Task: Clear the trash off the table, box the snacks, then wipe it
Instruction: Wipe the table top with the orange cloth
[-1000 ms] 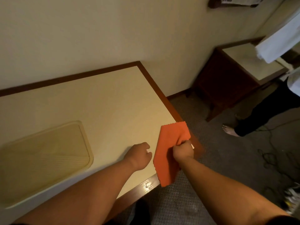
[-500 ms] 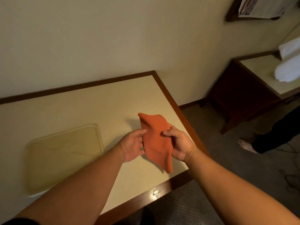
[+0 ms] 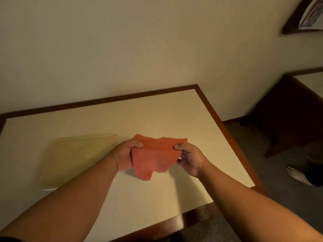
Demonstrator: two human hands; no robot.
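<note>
An orange cloth [image 3: 155, 156] hangs between both hands just above the middle of the cream table [image 3: 174, 112]. My left hand [image 3: 125, 155] pinches its upper left edge with thumb on top. My right hand [image 3: 189, 158] pinches its upper right edge the same way. The cloth is spread wide and its lower part droops toward the tabletop.
A pale translucent tray [image 3: 76, 158] lies flat on the table to the left of my hands. A dark wooden side table [image 3: 288, 109] stands at the right, across carpet. Another person's bare foot [image 3: 297, 174] is on the floor at the far right.
The cloth came from the table's right edge to over its middle. My left hand took hold of it, and both hands pulled it out wide.
</note>
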